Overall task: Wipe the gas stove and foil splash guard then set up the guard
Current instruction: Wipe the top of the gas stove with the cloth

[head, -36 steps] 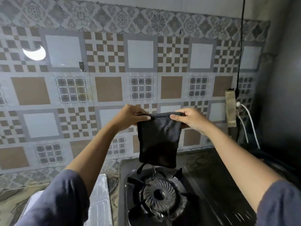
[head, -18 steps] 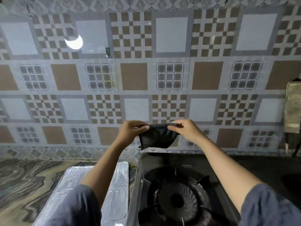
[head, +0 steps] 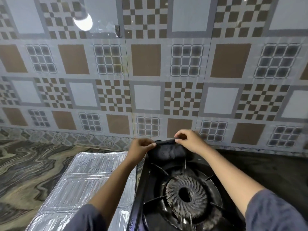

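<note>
A dark cloth (head: pixel 168 151) is being held by its top edge at the far end of the gas stove (head: pixel 180 194), its lower part sagging onto the black stove top. The round ribbed burner (head: pixel 187 195) is being ringed by black pan supports. A silver foil splash guard (head: pixel 80 185) is lying flat just left of the stove, its ribbed panels facing up

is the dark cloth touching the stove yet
Touching. The head view shows the dark cloth, pinched by the left hand and right hand, lying against the stove at its back edge.
</note>
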### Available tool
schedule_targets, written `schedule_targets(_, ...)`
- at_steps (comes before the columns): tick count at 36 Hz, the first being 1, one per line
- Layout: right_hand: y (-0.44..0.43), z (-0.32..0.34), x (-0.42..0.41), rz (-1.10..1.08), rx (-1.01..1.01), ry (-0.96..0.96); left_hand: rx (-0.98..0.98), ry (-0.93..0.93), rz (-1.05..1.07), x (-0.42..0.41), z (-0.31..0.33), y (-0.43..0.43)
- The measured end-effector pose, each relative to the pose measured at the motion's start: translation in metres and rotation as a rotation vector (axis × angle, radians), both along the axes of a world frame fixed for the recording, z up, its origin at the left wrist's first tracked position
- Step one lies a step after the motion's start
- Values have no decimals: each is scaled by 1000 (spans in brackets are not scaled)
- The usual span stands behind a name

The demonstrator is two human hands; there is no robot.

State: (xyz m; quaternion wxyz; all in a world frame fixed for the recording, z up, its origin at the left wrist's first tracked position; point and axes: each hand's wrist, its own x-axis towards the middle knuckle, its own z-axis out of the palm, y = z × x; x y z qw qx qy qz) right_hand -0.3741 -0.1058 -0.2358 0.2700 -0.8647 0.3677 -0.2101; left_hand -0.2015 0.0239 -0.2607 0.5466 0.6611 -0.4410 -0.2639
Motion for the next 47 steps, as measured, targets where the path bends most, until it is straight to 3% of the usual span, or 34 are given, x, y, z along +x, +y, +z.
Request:
schedule_targets(3,6,1,11,172,-61,121,-51,56,89,-5,-11,8)
schedule_targets(7,19,-1,29,396,24,453,-24,86,148,-18,-25,33)
schedule_targets(13,22,4,38,527,99,580,136,108,48,-35,-48,75)
schedule_targets(17,23,-2,41,605,91,543,193,226,55,-41,-56,92)
schedule_targets(22,24,-9,49,678,89,464,121,339,35,-46,-54,97)
schedule_targets(34,28,-28,89,738,-257,637,117,207,45,-51,-47,99)
schedule_targets(47,23,-27,95,593,-253,580,177,166,37,-45,-47,92)
